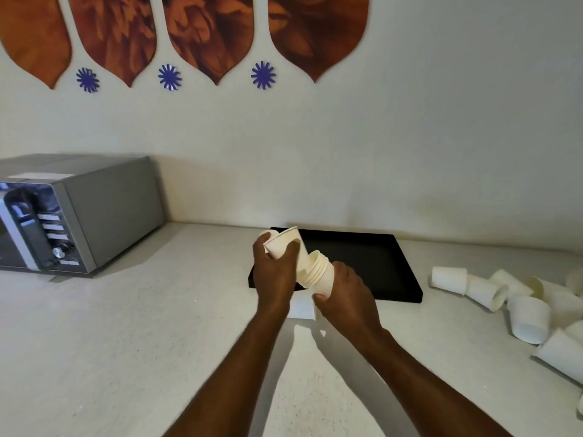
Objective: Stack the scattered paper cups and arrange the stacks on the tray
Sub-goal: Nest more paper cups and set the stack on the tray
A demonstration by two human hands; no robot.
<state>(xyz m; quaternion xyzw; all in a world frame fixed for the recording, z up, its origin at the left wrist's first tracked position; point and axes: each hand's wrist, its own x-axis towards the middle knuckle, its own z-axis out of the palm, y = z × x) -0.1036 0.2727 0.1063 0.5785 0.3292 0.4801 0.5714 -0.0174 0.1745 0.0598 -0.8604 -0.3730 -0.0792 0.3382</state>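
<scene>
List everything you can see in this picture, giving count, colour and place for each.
microwave: one, silver-grey, on the counter at the far left
tray: one, black, on the counter by the wall
loose paper cups: at least eight, white, scattered right of the tray, some cut off by the frame
cup stack: one, white, tilted, above the tray's near left corner
single cup: at least one, white, at the stack's mouth
leaf shapes: four, orange-brown, high on the wall
flower shapes: three, blue, below the leaves
counter: one, pale
left hand: grips the single cup
right hand: grips the cup stack
</scene>
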